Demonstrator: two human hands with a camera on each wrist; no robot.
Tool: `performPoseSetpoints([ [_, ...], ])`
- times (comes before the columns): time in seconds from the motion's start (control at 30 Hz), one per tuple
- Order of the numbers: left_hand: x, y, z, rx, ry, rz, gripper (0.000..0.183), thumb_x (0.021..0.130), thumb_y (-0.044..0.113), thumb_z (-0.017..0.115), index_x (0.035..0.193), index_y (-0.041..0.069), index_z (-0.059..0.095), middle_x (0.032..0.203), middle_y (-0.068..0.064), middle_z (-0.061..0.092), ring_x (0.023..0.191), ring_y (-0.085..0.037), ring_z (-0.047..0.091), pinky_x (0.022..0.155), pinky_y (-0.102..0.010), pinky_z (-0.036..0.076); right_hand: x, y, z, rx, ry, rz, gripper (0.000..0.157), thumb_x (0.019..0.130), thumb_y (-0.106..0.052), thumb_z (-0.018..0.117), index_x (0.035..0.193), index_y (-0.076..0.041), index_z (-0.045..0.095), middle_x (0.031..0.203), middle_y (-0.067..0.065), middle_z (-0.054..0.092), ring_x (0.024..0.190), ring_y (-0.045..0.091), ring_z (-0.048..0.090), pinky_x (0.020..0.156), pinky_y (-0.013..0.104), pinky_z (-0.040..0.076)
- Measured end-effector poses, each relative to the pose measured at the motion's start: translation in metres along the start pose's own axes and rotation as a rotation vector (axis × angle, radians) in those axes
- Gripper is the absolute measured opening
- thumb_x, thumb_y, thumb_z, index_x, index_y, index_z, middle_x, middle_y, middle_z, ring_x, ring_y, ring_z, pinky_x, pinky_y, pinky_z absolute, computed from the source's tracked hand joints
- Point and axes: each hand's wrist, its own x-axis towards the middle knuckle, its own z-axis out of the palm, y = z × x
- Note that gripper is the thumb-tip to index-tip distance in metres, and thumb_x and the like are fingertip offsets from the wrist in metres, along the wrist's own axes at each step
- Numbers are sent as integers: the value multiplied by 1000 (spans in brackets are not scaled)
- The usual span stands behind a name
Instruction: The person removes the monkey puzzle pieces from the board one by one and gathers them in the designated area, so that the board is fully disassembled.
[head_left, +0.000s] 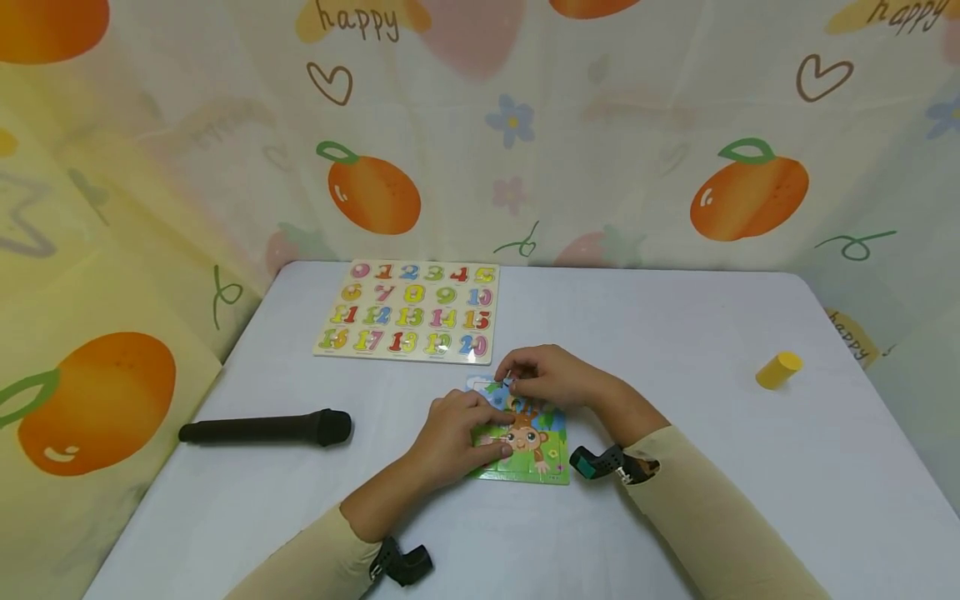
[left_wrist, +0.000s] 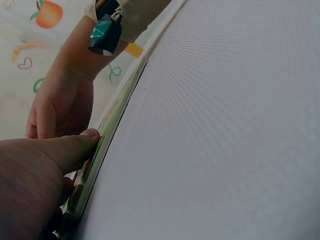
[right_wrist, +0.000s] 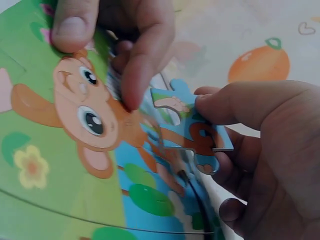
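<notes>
A jigsaw puzzle (head_left: pixel 555 467) with a monkey picture lies flat on the table. On its left part rests my left hand (head_left: pixel 452 437); the thumb and fingertips touch the printed surface, as the right wrist view also shows. Over the puzzle's far edge, my right hand (head_left: pixel 558 377) pinches a puzzle piece (right_wrist: pixel 190 132) between thumb and fingers. The piece is blue with brown and a small foot printed on it, and is held tilted above the board. In the left wrist view the puzzle (left_wrist: pixel 107 137) appears edge-on beneath my left thumb.
A number board (head_left: pixel 405 312) lies just beyond the puzzle, to the left. A black microphone (head_left: pixel 262 427) lies at the left, and a yellow cylinder (head_left: pixel 778 370) at the right. The table (head_left: pixel 675 325) has a white cover, with a printed curtain (head_left: pixel 585 167) behind it.
</notes>
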Motion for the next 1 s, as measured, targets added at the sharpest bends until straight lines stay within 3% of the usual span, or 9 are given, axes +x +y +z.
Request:
performPoseSetpoints([
  [0.23,0,1,1,2,-2,-4,38,87,39,91,122,27,82,102,11,64,99,-12,53,85,-40,37,-8,1,-12,14,37,32,18,102,-11,68,118,-13,78,96,-3,73,87,18,61,78,32,50],
  [0.37,0,1,0,9,0,2,39,87,40,90,122,27,82,103,10,64,99,-13,53,86,-40,38,-16,3,-21,42,46,85,19,103,-12,68,118,-13,78,93,0,71,75,18,57,61,30,46],
  [0.43,0,1,0,10,1,3,38,87,39,90,122,26,82,103,10,64,99,-13,53,86,-41,38,-20,6,-25,45,56,99,18,103,-12,68,118,-14,78,93,0,70,74,18,55,60,29,45],
  [0.6,0,2,0,8,-8,-11,39,88,40,90,123,27,82,104,10,65,100,-13,53,87,-41,38,-30,14,-32,34,79,97,19,103,-11,68,119,-11,78,98,-1,73,86,22,61,76,36,51],
  [1.0,-1,2,0,0,4,-11,39,87,39,91,123,27,82,102,11,64,98,-13,52,86,-41,37,-63,34,-55,1,140,149,19,102,-10,69,118,-11,79,105,3,75,90,24,62,79,37,52],
])
